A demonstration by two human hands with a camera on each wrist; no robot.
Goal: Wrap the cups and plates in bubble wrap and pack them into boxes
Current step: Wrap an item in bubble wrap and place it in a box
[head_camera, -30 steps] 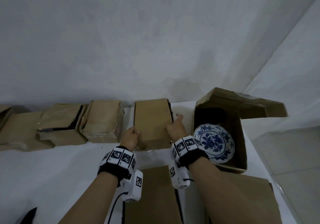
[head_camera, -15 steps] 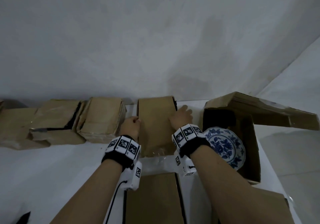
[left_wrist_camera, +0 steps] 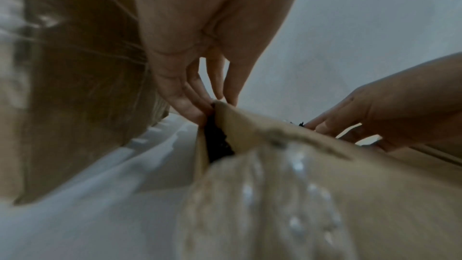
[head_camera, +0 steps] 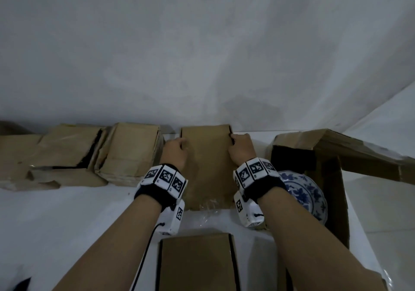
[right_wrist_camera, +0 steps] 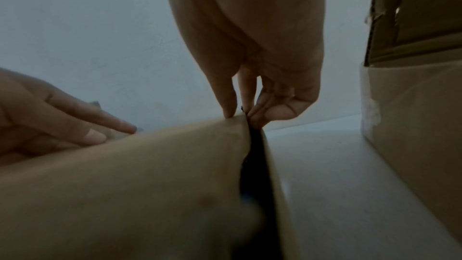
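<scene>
Both hands slid further back along closed box [head_camera: 207, 167] at desk's back edge: left hand [head_camera: 174, 153] pinches far-left corner, right hand [head_camera: 240, 150] far-right. Bubble wrap [head_camera: 210, 208] peeks from near end. Packed box being stowed; blue plate [head_camera: 302, 193] sits unwrapped in open box [head_camera: 336, 178], right edge.

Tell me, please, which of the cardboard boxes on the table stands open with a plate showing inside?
The large box at far right: its flaps are raised and the blue-and-white plate leans inside. The other boxes are closed.
</scene>
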